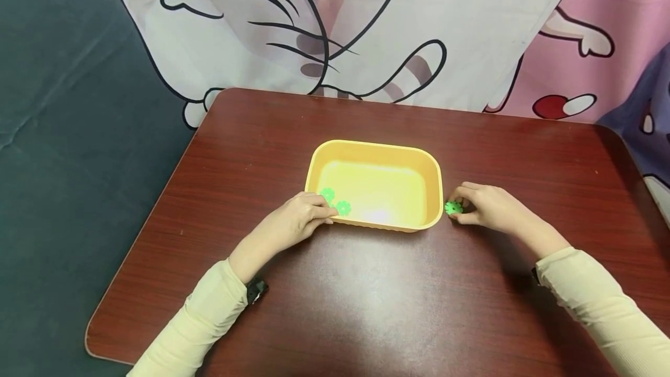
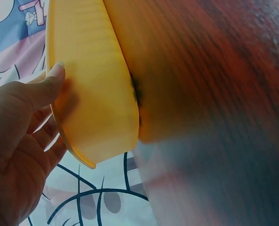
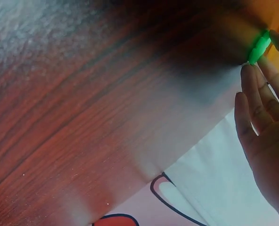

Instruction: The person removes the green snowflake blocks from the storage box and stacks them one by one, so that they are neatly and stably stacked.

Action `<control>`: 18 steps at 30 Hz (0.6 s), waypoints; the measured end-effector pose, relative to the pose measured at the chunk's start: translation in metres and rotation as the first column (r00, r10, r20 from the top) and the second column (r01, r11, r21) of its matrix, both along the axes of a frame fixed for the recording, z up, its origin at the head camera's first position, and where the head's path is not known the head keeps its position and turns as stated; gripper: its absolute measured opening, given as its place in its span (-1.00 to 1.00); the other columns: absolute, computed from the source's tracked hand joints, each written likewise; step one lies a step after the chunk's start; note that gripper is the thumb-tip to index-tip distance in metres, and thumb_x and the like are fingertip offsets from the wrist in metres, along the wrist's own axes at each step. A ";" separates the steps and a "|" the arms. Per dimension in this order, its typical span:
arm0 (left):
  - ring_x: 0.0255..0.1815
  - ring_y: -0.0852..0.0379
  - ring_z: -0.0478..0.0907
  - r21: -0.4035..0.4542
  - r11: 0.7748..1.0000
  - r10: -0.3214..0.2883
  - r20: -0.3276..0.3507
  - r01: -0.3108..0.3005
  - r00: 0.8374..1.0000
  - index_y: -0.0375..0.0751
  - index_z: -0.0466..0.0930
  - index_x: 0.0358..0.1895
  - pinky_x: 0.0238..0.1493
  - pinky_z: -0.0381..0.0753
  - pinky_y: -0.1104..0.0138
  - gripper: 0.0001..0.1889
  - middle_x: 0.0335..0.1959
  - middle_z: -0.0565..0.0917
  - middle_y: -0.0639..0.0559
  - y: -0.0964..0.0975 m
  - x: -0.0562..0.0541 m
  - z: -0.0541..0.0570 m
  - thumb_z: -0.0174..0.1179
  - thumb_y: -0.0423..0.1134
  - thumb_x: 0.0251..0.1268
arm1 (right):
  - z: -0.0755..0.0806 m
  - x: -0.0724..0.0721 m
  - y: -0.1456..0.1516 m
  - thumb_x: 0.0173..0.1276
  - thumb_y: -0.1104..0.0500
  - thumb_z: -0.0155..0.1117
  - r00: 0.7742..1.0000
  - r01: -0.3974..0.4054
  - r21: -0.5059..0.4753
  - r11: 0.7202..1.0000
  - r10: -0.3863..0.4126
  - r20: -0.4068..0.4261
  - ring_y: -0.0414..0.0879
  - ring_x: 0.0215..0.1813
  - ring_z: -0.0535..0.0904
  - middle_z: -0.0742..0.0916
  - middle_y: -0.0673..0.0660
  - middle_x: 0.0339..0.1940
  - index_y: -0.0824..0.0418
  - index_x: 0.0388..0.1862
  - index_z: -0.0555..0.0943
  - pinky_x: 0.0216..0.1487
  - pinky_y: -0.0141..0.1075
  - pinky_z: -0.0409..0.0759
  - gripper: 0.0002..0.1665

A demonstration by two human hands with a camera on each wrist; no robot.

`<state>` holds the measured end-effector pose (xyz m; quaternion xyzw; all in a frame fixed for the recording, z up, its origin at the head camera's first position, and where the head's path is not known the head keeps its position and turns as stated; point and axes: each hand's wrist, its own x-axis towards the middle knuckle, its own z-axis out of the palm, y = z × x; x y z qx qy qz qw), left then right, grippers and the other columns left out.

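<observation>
A yellow plastic basin (image 1: 433,191) stands on the table, rectangular with rounded corners. Its near left rim is gripped by my left hand (image 1: 300,217); in the left wrist view the thumb (image 2: 57,77) presses the outer wall while the fingers go over the rim. Inside that corner lie two green flower-shaped discs (image 1: 343,208), partly behind the fingers. Just right of the basin, my right hand (image 1: 492,207) pinches another green flower-shaped disc (image 1: 453,208) between thumb and fingers. The right wrist view shows this disc (image 3: 259,48) edge-on, close to the basin's yellow wall.
The dark red wooden table (image 1: 251,150) has rounded corners and a glossy top. A cartoon-cat cloth (image 1: 471,28) hangs along its far edge. Dark green fabric (image 1: 63,162) lies beyond the left edge. Dark straps (image 1: 256,291) show at the wrists.
</observation>
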<state>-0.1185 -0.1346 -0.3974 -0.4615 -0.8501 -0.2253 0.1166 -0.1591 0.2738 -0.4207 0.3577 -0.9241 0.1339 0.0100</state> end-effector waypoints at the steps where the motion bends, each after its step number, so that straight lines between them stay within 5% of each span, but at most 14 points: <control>1: -0.44 0.21 0.53 0.001 1.000 0.001 -0.001 -0.001 1.000 -0.19 0.70 -0.30 -0.21 0.52 0.33 -0.88 -0.51 0.57 0.10 0.000 0.000 -0.001 0.36 -0.35 0.05 | 0.000 0.000 0.000 -0.04 0.10 0.50 1.000 0.002 0.000 1.000 -0.002 0.002 -0.32 -0.43 0.52 0.56 -0.17 -0.45 0.04 -0.37 0.60 -0.44 -0.36 0.52 -0.74; 7: -0.45 0.21 0.53 0.014 1.000 0.002 0.004 -0.002 1.000 -0.18 0.70 -0.30 -0.20 0.53 0.32 -0.88 -0.51 0.58 0.11 0.000 0.000 0.000 0.36 -0.36 0.04 | 0.004 0.001 -0.002 0.01 0.04 0.49 0.996 0.048 0.023 0.999 -0.049 0.073 -0.28 -0.39 0.53 0.59 -0.13 -0.43 0.08 -0.27 0.59 -0.38 -0.31 0.53 -0.67; 14: -0.45 0.23 0.51 0.004 1.000 -0.005 0.037 0.005 0.999 -0.16 0.71 -0.31 -0.23 0.53 0.35 -0.91 -0.52 0.56 0.12 -0.001 0.000 -0.001 0.34 -0.35 0.08 | 0.022 0.005 -0.002 0.10 -0.19 0.38 0.958 0.225 0.018 0.974 -0.225 0.176 -0.10 -0.18 0.59 0.66 0.02 -0.26 0.12 0.00 0.48 -0.20 -0.10 0.55 -0.39; 18: -0.46 0.23 0.51 0.005 1.000 -0.005 0.034 0.005 0.999 -0.16 0.70 -0.32 -0.24 0.53 0.34 -0.92 -0.52 0.55 0.12 -0.002 0.000 -0.001 0.33 -0.34 0.09 | 0.027 0.003 -0.001 0.11 -0.14 0.40 0.956 0.226 -0.028 0.974 -0.216 0.200 -0.07 -0.14 0.58 0.66 0.05 -0.21 0.14 0.08 0.45 -0.16 -0.08 0.55 -0.36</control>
